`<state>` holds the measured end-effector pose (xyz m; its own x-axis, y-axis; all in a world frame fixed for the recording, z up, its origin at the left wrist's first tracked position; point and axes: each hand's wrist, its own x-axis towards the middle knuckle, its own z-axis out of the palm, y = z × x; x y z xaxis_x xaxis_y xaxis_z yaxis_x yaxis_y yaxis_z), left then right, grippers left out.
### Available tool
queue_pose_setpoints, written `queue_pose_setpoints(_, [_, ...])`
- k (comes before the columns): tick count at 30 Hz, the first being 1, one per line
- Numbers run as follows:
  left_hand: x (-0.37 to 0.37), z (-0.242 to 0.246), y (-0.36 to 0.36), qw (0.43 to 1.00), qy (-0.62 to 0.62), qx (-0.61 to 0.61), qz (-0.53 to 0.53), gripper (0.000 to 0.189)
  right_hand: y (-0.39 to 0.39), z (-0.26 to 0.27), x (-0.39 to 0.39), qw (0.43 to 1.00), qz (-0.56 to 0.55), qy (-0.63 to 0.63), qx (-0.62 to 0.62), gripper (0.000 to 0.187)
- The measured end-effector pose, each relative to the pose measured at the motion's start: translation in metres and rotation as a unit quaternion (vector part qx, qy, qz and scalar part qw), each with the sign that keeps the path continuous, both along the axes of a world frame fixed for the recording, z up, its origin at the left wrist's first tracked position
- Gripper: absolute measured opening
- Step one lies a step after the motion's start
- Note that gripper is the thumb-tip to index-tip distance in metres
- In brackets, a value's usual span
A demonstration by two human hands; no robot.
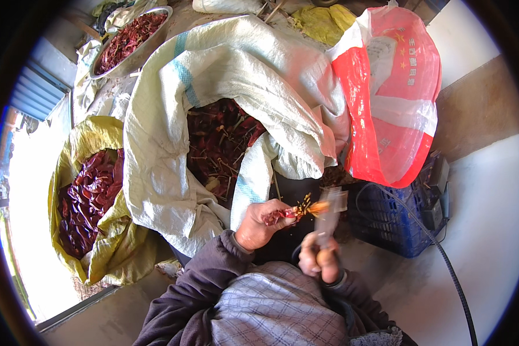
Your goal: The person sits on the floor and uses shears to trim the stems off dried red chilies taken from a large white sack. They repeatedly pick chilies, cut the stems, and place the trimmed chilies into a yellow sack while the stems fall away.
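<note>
My left hand [259, 222] is closed around a dried red chili pepper [281, 215], whose cut end points right. Yellow seeds [305, 205] spill or fly off beside it. In my right hand [320, 257] is the handle of a broad-bladed knife or cleaver [327, 216], blurred, its blade up by the pepper's cut end. Just beyond my left hand stands a large white woven sack [155, 142] with its mouth rolled back, holding dried red chilies [218, 142] with pale stems.
At left, a yellow woven sack [116, 255] holds dark red chili pods. A metal basin [134, 65] of chili pieces stands at the upper left. A red and white plastic bag [411, 142] is at the right, above a blue plastic crate [389, 229]. A black cable [441, 251] runs down the right side.
</note>
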<state>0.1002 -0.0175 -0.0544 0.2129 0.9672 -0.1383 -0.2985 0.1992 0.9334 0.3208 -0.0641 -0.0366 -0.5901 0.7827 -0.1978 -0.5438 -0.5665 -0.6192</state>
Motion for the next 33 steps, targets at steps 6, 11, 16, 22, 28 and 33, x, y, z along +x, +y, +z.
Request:
queue_pose_setpoints(6, [-0.02,-0.016,-0.006,0.995,0.015,-0.098,-0.028,0.013,0.013,0.008,0.009,0.993,-0.087,-0.067,0.035,0.072])
queue_pose_setpoints(11, [-0.042,0.031,-0.005,0.998,-0.01,-0.04,0.056,0.02,0.018,0.012,0.011,0.943,-0.087,-0.295,0.13,0.076])
queue_pose_setpoints(16, [-0.161,0.073,-0.006,0.882,0.259,0.104,0.379,0.01,0.032,0.014,0.027,0.91,-0.082,-0.362,0.183,0.058])
queue_pose_setpoints(22, [-0.307,0.11,-0.016,0.355,0.82,0.08,0.442,0.076,0.043,0.005,0.035,0.671,-0.054,-0.625,0.396,0.072])
queue_pose_setpoints(28, [-0.157,0.066,0.044,0.67,0.668,0.254,0.199,0.012,0.008,-0.02,0.083,0.616,0.154,-0.709,0.307,0.087])
queue_pose_setpoints(33, [-0.138,-0.044,0.08,0.632,0.723,0.279,-0.004,0.021,-0.024,-0.023,0.098,0.636,0.025,-0.694,0.336,0.087])
